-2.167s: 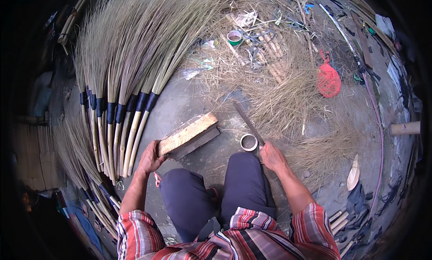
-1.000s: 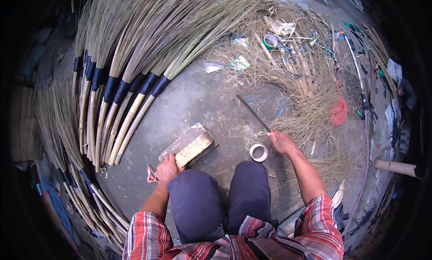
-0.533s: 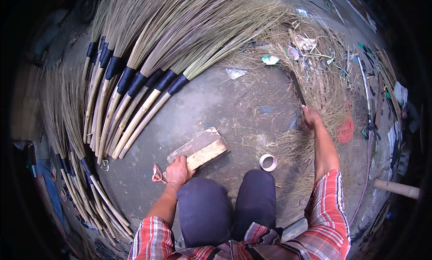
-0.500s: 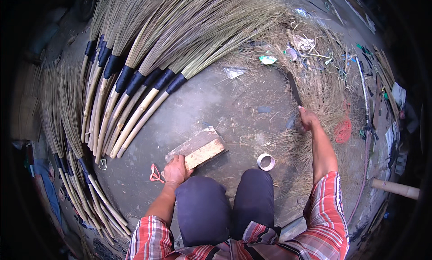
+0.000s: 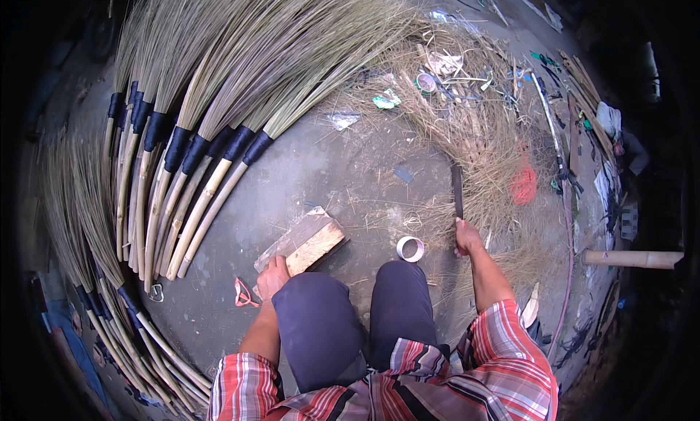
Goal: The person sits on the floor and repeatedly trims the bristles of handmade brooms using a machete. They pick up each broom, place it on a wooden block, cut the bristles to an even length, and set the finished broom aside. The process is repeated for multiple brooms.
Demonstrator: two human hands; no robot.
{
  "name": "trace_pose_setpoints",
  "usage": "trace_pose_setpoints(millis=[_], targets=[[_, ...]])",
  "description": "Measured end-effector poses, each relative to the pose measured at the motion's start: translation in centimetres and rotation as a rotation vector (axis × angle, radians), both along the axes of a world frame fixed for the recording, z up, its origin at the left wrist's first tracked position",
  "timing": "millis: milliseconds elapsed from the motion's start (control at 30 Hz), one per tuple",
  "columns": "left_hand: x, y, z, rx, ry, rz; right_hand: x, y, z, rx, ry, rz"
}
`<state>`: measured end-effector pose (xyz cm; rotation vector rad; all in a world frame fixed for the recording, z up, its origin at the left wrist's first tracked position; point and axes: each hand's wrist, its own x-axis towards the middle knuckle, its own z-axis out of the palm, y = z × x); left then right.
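My left hand (image 5: 273, 277) grips the near left end of a wooden block (image 5: 316, 249) lying on the floor before my knees. Its fingers curl over the block's edge. Out to the right, my right hand (image 5: 468, 239) is closed round the handle of a long dark-bladed knife (image 5: 457, 189). The blade points away from me, beside a heap of loose dry straw (image 5: 477, 155). A ring-shaped roll (image 5: 410, 249), pale on the outside, stands between the block and the right hand. A red strap-like scrap (image 5: 245, 293) lies just left of my left hand.
Grass brooms (image 5: 248, 86) with wooden handles and dark bindings fan out at the far left. More brooms (image 5: 109, 297) lie nearer on the left. Plastic scraps, a second roll (image 5: 426, 83) and red netting (image 5: 523, 184) litter the straw. A bamboo pole (image 5: 633, 258) juts in at the right.
My right hand has drawn the knife nearer to me and inward; the blade now points straighter away. The left hand stays on the block. The whole view has shifted a little.
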<state>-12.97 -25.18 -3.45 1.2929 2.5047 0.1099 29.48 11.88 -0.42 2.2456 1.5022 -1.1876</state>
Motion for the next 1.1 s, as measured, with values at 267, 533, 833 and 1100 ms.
trace_pose_setpoints(millis=[267, 533, 833, 1100], targets=[[-0.1, -0.5, -0.6, 0.001, -0.043, 0.014, 4.3, -7.8, -0.9, -0.263, 0.277, -0.446], [-0.5, -0.5, -0.9, -0.031, -0.089, 0.007, 10.1, -15.5, 5.4, -0.083, -0.106, -0.061], [-0.7, 0.2, 1.6, -0.121, -0.154, -0.052, 5.5, -7.7, 13.1, 0.296, -0.101, 0.054], [-1.1, 1.2, 3.3, -0.176, -0.190, -0.074, -0.6, -6.8, 19.8, 0.487, -0.081, 0.406]])
